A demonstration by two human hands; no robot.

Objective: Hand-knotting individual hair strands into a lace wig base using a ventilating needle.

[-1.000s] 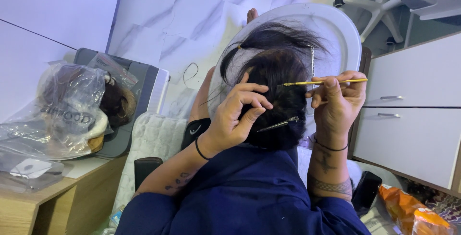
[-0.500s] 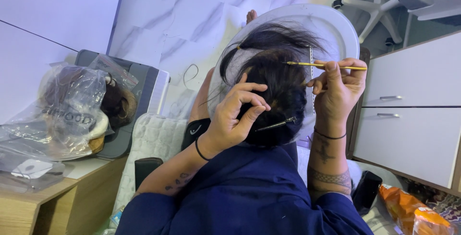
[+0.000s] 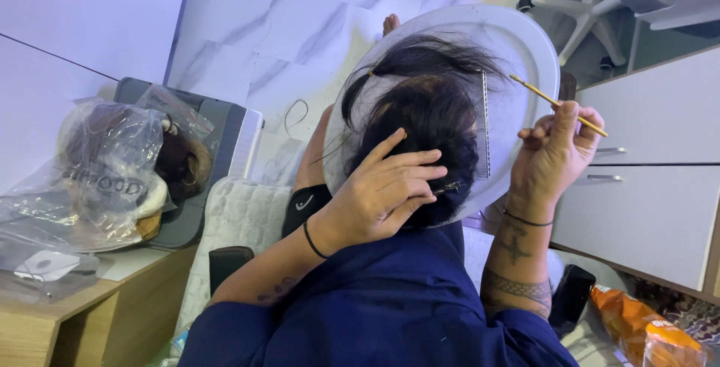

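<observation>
A round white tray [image 3: 525, 44] lies behind the seated person's dark hair [image 3: 431, 116] at centre. The left hand [image 3: 379, 194] presses flat on the hair, fingers spread. To the right, the right hand [image 3: 555, 153] pinches a thin yellow needle tool [image 3: 559, 104].

Single head-worn view, looking steeply down, close over both hands, floor beyond

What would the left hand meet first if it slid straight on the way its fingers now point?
The left hand lies on the dark hair, fingers pointing right. Going straight on, it would likely meet the metal comb standing in the hair first, though depth is unclear.
</observation>
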